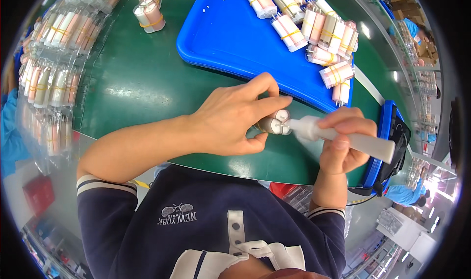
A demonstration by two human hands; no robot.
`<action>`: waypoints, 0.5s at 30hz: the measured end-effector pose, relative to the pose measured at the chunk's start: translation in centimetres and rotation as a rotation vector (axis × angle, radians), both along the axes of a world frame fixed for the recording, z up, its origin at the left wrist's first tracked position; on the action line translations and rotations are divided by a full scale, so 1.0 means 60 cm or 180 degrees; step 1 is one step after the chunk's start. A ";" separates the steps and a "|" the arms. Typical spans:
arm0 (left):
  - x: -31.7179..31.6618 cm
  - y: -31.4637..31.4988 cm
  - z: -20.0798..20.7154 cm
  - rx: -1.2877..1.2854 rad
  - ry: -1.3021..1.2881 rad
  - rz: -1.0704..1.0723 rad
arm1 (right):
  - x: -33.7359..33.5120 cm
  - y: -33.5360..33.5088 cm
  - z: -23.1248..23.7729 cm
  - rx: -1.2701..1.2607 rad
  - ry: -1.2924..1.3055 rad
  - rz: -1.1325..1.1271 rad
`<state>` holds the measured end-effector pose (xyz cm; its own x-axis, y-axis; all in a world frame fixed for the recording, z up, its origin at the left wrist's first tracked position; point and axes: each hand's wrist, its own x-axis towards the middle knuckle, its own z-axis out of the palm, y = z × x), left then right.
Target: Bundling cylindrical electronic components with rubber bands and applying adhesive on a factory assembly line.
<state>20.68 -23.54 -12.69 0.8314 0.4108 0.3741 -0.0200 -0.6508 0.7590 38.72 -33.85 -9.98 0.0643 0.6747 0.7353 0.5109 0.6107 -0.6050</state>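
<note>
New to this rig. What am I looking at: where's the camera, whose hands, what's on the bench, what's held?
One view only: a fisheye camera on the person's head looks down, so straight edges bend. There is no robot, only two bare hands. The left hand pinches a small bundle of tubes. The right hand grips a white tube-shaped tool, its tip at the bundle. On the green table a blue tray holds more rubber-banded bundles; bagged ones lie on the left.

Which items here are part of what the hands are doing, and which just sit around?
In hand:
left hand gripping small tube bundle
right hand holding white tube against it

Lying about:
blue tray with banded bundles
two bundles on green table
</note>
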 end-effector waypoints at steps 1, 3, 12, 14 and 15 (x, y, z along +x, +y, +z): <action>-0.003 0.001 0.008 -0.0018 0.0219 0.0022 | 0.001 -0.005 0.009 -0.0156 0.0057 -0.0054; -0.004 0.000 0.000 -0.0137 0.0125 0.0059 | 0.003 0.001 0.014 -0.0068 -0.0026 -0.0094; -0.002 0.004 0.005 -0.0486 0.0502 -0.0013 | -0.003 0.005 0.005 -0.0090 -0.0148 0.0007; 0.003 0.000 -0.010 -0.0460 0.0218 0.0128 | -0.005 0.006 0.006 -0.0037 -0.0185 0.0031; 0.008 0.000 -0.015 -0.0542 -0.0021 0.0105 | -0.005 0.005 0.007 -0.0035 -0.0210 0.0028</action>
<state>21.13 -23.54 -13.58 0.8142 0.4958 0.3021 -0.0059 -0.5132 0.8582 38.44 -33.53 -9.59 0.0099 0.6830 0.7304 0.5446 0.6089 -0.5768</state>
